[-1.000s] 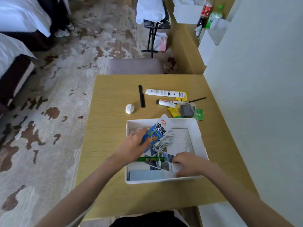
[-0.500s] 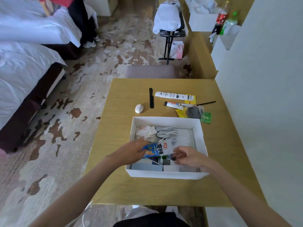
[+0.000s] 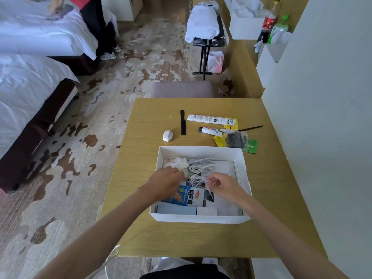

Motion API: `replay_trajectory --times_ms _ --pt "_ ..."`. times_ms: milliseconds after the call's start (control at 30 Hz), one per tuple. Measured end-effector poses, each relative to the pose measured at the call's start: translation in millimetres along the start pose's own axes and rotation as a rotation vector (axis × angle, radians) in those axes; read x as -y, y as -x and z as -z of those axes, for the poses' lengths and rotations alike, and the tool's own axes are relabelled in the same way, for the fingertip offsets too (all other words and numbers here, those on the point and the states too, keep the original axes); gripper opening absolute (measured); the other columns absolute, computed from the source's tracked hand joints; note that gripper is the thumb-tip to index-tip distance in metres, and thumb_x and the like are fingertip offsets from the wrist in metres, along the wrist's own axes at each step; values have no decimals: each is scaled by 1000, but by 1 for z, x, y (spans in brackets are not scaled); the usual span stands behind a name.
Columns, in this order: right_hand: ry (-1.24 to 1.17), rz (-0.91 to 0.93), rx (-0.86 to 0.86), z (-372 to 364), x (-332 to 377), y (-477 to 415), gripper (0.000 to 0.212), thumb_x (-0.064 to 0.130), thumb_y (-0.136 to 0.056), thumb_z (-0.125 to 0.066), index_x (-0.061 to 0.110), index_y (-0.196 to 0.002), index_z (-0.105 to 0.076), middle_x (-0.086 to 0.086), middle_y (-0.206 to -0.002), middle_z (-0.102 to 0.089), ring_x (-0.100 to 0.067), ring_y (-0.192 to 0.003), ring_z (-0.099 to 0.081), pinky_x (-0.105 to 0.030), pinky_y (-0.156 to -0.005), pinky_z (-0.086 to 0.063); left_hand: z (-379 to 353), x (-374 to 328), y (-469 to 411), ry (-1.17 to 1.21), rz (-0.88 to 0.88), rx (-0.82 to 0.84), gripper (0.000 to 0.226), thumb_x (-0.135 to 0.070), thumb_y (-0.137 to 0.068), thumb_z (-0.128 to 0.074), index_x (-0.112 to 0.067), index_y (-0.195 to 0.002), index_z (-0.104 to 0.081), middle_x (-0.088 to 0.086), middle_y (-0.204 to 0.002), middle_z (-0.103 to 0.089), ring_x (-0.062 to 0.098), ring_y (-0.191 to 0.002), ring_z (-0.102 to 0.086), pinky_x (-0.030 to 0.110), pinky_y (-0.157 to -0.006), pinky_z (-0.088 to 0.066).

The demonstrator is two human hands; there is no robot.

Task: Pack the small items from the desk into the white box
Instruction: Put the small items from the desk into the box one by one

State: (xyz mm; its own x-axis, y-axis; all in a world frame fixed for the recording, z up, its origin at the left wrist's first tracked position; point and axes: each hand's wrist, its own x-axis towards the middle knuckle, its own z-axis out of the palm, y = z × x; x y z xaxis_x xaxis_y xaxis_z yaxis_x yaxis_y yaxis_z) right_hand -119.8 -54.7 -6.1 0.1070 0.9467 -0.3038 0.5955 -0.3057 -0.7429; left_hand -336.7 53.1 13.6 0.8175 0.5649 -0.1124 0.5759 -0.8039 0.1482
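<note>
White box is showing white cables, blue-orange-white snack packet. Black comb, yellow-tipped white tube, green sachet are contrasting against tan wood-grain desk. Carpet is running beige, brown-blotched.

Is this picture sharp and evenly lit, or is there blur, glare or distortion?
Head view: soft even light, no glare on the desk; the wide lens bows the desk's edges; the right hand pinching the white cable in the white box looks sharp; far bottles softer.

place: hotel room
sleeping: two beds in white linen
furniture: folding luggage rack, wooden desk
floor: patterned carpet
</note>
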Motion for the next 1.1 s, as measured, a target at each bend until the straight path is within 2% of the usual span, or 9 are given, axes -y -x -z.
replay_trajectory --times_ms 200,267,400,533,667,800,900,1000,1100 --pt "-4 147 -319 39 12 -21 13 18 -92 -59 23 -100 -67 14 -93 -67 0 -86 -62 -19 -74 -51 18 39 -29 377 254 -283 16 -21 -95 -48 -21 -104 -62 -6 -96 -65 5 -70 -59 13 -51 -42" --pt "2 145 -363 48 20 -34 13 24 -92 -59 22 -103 -67 15 -92 -66 -1 -85 -61 -18 -70 -48 21 58 -49 446 358 -316 16 -22 -94 -48 -23 -103 -62 -8 -95 -65 7 -72 -60 17 -49 -43" --pt "65 131 -371 58 35 -67 20 26 -91 -60 16 -106 -69 8 -94 -70 -4 -85 -62 -23 -73 -51 19 94 -102 568 471 -252 19 -21 -93 -48 -18 -107 -61 0 -109 -65 16 -81 -61 28 -58 -50" --pt "176 22 -381 65 39 -105 17 24 -92 -56 16 -99 -70 6 -93 -71 -8 -81 -63 -33 -74 -53 6 121 -156 458 507 28 37 -31 -94 -47 -13 -125 -47 15 -128 -49 36 -110 -54 47 -90 -48" --pt "272 -83 -321 68 24 -133 19 26 -93 -53 18 -101 -69 7 -98 -70 -9 -83 -63 -32 -73 -52 -12 133 -190 169 537 205 56 -42 -92 -51 -23 -141 -31 14 -142 -34 39 -117 -50 45 -81 -46" --pt "356 -143 -250 72 5 -155 20 28 -94 -52 19 -104 -67 7 -100 -69 -8 -79 -61 -27 -67 -50 -34 138 -208 137 478 234 52 -40 -90 -55 -23 -135 -35 14 -138 -34 38 -106 -56 40 -72 -43" --pt "392 -165 -184 78 -5 -181 20 25 -93 -53 17 -104 -67 2 -103 -69 -15 -92 -63 -36 -77 -55 -45 141 -209 198 499 264 48 -41 -89 -58 -19 -127 -40 14 -131 -37 39 -103 -55 39 -68 -42" --pt "409 -146 -162 81 -11 -213 18 20 -92 -54 15 -105 -66 -2 -104 -69 -20 -85 -64 -36 -70 -54 -45 141 -204 332 543 275 53 -41 -88 -58 -16 -130 -39 15 -130 -37 43 -109 -51 46 -81 -47" --pt "478 -76 -172 80 -19 -244 21 16 -87 -60 13 -107 -64 -6 -101 -62 -27 -90 -60 -33 -65 -44 -31 137 -188 561 612 112 50 -43 -85 -57 -17 -126 -43 11 -121 -44 33 -104 -52 44 -89 -47"
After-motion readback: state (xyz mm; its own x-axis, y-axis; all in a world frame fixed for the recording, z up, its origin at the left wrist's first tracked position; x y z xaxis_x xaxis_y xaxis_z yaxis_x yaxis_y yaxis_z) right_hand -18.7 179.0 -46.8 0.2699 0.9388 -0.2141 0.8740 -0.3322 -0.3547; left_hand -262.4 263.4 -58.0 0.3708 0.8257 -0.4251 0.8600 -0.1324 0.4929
